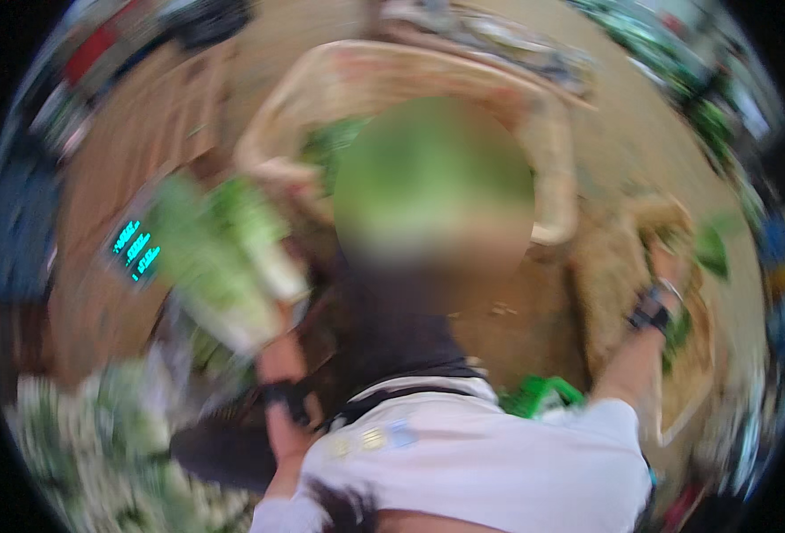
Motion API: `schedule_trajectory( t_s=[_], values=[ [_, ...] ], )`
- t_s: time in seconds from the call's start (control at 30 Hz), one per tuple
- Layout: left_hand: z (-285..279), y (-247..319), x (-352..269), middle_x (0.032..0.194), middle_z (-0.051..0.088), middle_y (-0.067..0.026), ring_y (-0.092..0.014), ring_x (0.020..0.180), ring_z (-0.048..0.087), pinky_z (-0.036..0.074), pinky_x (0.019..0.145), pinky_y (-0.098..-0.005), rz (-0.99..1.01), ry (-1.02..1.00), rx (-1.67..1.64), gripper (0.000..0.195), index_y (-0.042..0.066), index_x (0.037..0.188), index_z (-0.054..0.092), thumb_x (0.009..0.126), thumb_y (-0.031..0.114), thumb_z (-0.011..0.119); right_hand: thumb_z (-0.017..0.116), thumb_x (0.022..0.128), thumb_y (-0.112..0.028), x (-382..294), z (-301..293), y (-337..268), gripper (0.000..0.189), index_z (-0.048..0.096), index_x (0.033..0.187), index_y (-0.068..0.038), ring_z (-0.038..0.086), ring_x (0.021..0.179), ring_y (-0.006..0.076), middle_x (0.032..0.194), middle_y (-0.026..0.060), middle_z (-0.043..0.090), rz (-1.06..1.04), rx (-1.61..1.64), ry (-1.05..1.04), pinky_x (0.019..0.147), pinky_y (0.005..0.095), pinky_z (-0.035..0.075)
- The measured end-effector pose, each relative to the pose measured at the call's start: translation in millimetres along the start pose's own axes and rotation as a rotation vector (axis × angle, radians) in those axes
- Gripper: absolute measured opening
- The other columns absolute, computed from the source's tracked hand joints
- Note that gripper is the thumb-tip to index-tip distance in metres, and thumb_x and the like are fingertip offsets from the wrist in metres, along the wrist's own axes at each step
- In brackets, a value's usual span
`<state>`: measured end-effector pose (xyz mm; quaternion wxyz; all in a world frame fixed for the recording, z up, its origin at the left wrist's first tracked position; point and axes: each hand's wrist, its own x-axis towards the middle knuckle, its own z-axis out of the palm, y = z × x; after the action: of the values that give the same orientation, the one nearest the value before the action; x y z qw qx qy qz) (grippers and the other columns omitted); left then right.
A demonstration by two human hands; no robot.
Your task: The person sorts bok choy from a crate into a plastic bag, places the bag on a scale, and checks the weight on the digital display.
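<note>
My left hand (284,333) is at the root end of a long leafy cabbage (216,280), perhaps a napa cabbage, which lies over a scale with a lit display (137,250); motion blur hides the exact finger contact. A second, smaller leafy head (259,240) rests beside it. My right hand (667,256) reaches out to the right, over a tan basket or sack (699,373) with green leaves in it. Its fingers are blurred, and a loose green leaf (712,253) shows just beyond them.
Ahead stands a large pale tub (559,160) with greens inside, partly covered by a blurred disc. Many pale green vegetables (99,440) are heaped at the lower left. A wooden pallet or slatted board (139,126) lies at the upper left. A green plastic object (542,396) is near my right side.
</note>
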<state>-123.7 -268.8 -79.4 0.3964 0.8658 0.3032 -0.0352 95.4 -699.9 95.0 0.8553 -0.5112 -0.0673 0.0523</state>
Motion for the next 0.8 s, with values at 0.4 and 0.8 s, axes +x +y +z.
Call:
schedule_trajectory(
  t_s=[0.4, 0.8],
  values=[
    [4.3, 107.0, 135.6, 0.123, 0.046, -0.0157, -0.032, 0.103, 0.052, 0.046, 0.083, -0.0452, 0.552, -0.704, -1.86, 0.083, 0.008, 0.129, 0.034, 0.074, 0.07, 0.039, 0.065, 0.076, -0.017, 34.5, 208.8, 211.5, 0.047, 0.042, 0.112, 0.005, 0.059, 0.068, 0.0138, 0.076, 0.0102, 0.061, 0.224, -0.854, -0.707, 0.061, 0.0253, 0.048],
    [15.7, 104.7, 149.3, 0.129, 0.039, -0.013, -0.024, 0.118, 0.038, 0.035, 0.097, -0.0393, 0.165, -0.049, -1.486, 0.092, 0.003, 0.129, 0.028, 0.069, 0.07, 0.047, 0.075, 0.061, -0.022, 36.4, 225.6, 222.9, 0.063, 0.041, 0.108, 0.003, 0.054, 0.091, 0.0309, 0.099, 0.0199, 0.054, -0.218, -0.928, -0.308, 0.079, 0.034, 0.042]
  ],
)
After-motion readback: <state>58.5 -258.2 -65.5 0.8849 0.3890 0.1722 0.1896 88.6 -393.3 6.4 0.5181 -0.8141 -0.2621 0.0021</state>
